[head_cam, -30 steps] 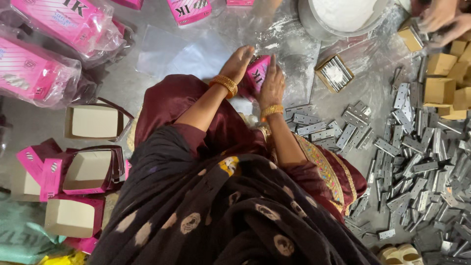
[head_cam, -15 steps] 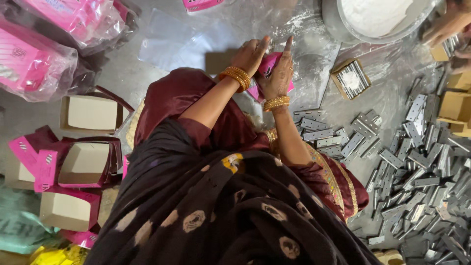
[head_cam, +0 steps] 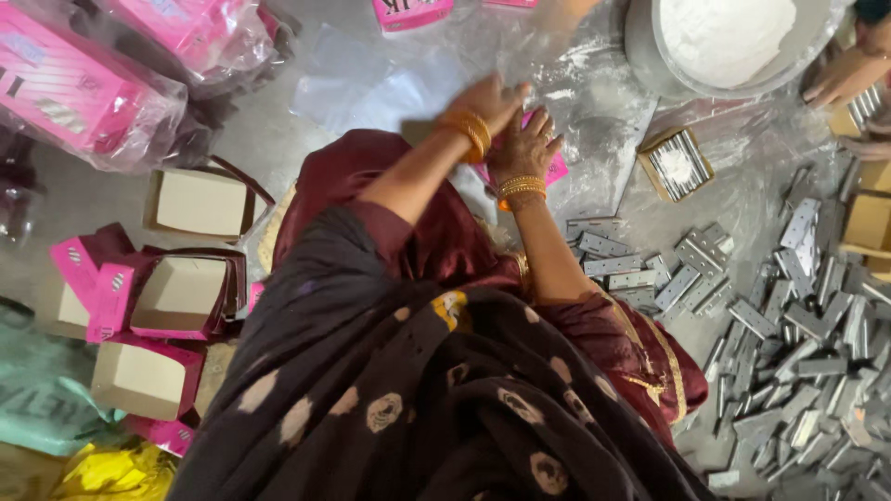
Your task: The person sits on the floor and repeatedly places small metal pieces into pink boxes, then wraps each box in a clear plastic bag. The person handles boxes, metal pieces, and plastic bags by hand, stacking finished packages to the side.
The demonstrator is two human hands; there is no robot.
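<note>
1. Head view, the step in hand: both hands work at one small pink box (head_cam: 555, 169) on the floor in front of the person's knees. The left hand (head_cam: 490, 100) lies over it with fingers loosely spread, blurred, so I cannot tell whether it grips anything. The right hand (head_cam: 525, 148) presses flat on the box, fingers fanned, pinching nothing that I can see. By my reading the box is being closed or pressed shut.

2. What the next move calls for, as I judge it: a firm hold on the box's edges, since the clear plastic sheet (head_cam: 390, 83) under it looks slippery.

3. Places, taken from the pink box: just right of it sits an open cardboard box of hinges (head_cam: 677, 164); beyond that, up and right, a grey basin of white powder (head_cam: 650, 56); lower right, a heap of loose metal hinges (head_cam: 798, 334); far left, the empty open cartons (head_cam: 200, 199).

4. Counts: one pink box under the hands; four empty open cartons, perhaps a fifth half hidden; two plastic-wrapped pink bundles (head_cam: 83, 102) at upper left; one basin; hinges too many to count. Another person's hand (head_cam: 840, 79) shows at the right edge.
</note>
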